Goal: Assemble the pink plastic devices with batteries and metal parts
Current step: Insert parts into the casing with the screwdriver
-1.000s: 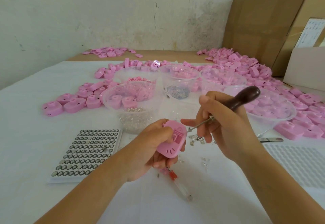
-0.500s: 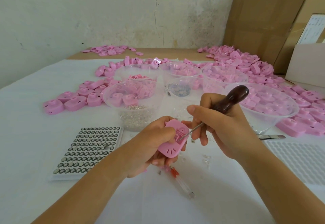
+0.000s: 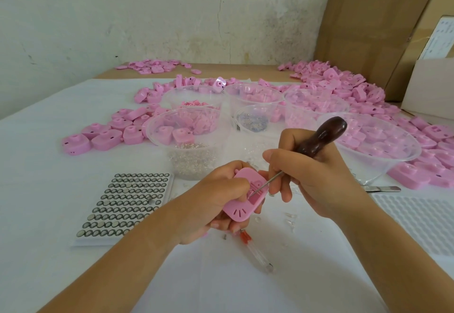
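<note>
My left hand curls round the pink device above the table; my right hand grips the wooden-handled pick, tip in its slot. Push too hard and it could slip, jabbing that left hand

Two hands: left hand, right hand. One pink shell held, and one awl. Six clear bowls. Two trays: one cell tray, its cells too many to count, and one dimpled tray. One tweezers, one red-tipped pen. Loose shells — heaps, past counting.
</note>
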Motion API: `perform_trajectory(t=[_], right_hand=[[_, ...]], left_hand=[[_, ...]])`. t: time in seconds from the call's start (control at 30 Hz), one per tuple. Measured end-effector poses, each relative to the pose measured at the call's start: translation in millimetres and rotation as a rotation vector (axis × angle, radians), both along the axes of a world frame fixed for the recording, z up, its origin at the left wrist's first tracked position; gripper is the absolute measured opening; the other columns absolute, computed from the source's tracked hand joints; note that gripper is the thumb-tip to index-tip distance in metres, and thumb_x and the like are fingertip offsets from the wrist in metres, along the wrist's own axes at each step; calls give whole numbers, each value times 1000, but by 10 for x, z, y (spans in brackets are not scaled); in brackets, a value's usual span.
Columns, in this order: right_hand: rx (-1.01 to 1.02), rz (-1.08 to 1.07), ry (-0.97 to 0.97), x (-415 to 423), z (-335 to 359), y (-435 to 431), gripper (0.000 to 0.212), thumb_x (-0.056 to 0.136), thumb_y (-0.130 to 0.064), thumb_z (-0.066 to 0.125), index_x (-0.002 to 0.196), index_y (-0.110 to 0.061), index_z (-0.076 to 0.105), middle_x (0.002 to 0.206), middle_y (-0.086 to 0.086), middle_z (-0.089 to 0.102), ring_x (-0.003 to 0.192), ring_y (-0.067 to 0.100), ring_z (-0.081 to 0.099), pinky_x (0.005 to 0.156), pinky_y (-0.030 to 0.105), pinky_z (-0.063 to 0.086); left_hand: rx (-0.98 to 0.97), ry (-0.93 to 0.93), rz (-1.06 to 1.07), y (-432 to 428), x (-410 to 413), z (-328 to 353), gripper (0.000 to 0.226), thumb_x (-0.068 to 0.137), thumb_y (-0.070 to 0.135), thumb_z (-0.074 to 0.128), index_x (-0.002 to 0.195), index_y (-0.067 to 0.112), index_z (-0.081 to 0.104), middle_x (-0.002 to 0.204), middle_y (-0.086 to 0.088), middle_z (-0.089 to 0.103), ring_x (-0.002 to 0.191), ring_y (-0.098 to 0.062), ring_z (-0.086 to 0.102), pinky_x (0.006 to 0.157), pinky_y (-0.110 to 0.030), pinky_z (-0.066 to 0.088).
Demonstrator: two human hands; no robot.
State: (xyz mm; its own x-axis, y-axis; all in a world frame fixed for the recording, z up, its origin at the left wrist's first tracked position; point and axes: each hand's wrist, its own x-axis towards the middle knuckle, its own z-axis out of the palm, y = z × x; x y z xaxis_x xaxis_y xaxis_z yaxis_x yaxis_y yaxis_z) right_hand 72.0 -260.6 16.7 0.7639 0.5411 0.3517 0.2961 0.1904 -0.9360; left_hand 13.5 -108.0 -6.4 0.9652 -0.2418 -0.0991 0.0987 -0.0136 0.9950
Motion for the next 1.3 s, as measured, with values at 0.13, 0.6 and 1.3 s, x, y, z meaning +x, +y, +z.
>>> perform_trajectory(t=[0.13, 0.6, 1.3], right_hand=[[-18, 16, -5, 6, -1, -3, 26, 71, -4, 58, 47, -5, 49, 41, 10, 53, 34, 21, 51, 37, 20, 41], [-204, -27, 29, 63, 225, -174, 27, 70, -22, 70, 50, -11, 56, 47, 8, 57, 40, 21, 51, 40, 20, 43], [65, -61, 240, -86, -381, -616, 31, 70, -14, 65, 47, -22, 45, 46, 7, 54, 31, 14, 40, 35, 14, 29]], left_hand=[[5, 0, -11, 9, -9, 0, 29, 59, 10, 42, 85, 16, 51, 62, -3, 59, 38, -17, 43, 37, -17, 21], [240, 12, -86, -27, -54, -68, 61, 47, 34, 80, 97, 33, 44, 80, -1, 64, 58, -14, 54, 45, -18, 40], [526, -490, 60, -256, -52, -253, 44, 52, 49, 77, 87, 37, 53, 93, 20, 57, 79, -8, 58, 48, -22, 52]])
